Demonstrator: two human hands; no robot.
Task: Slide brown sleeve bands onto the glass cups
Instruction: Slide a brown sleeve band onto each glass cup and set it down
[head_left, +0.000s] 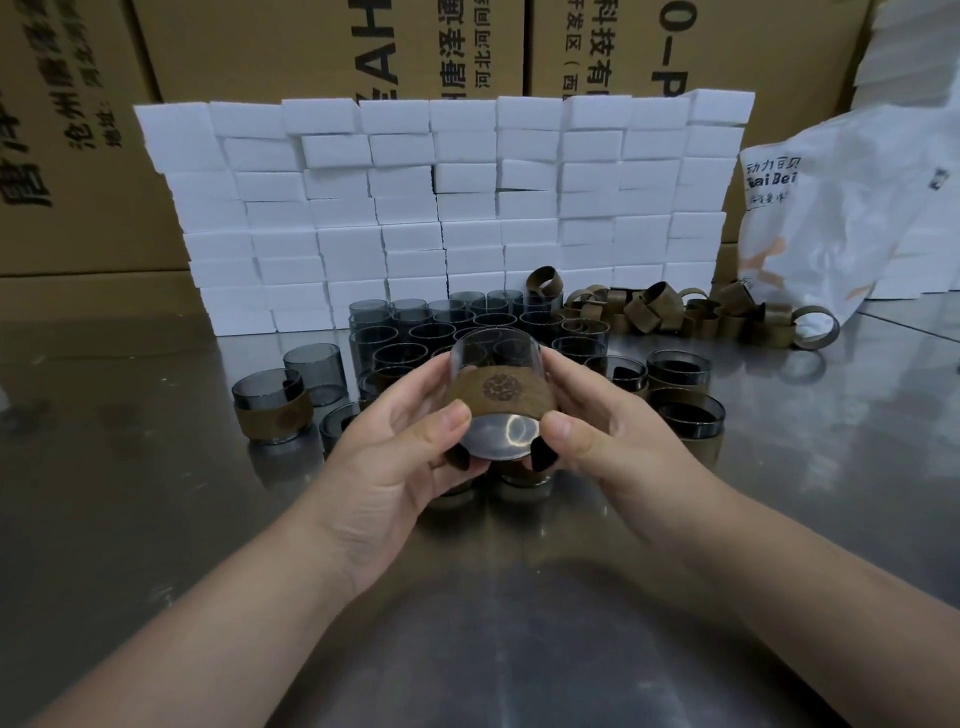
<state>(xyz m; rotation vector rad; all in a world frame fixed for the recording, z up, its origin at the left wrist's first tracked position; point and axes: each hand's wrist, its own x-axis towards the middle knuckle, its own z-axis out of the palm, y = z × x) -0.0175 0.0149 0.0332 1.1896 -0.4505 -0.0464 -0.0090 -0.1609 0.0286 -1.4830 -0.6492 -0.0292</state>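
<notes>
The counter (156, 519) carries a wall of white blocks (441, 208), bare cups (441, 327) before it, loose bands (675, 312) to their right. Nearer, the left grip (400, 457) and right grip (597, 431), fingers curled, hold one tilted cup (488, 353) above the counter; a band (498, 389) sits around it.

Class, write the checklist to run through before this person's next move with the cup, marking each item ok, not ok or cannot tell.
1. Left hand and right hand both hold the glass cup: ok.
2. Brown sleeve band is around the cup: ok.
3. Band's emblem faces outward: ok.
4. Band sits level all round: cannot tell, hands hide its sides.
5. Loose bands remain on the steel table: ok.
</notes>
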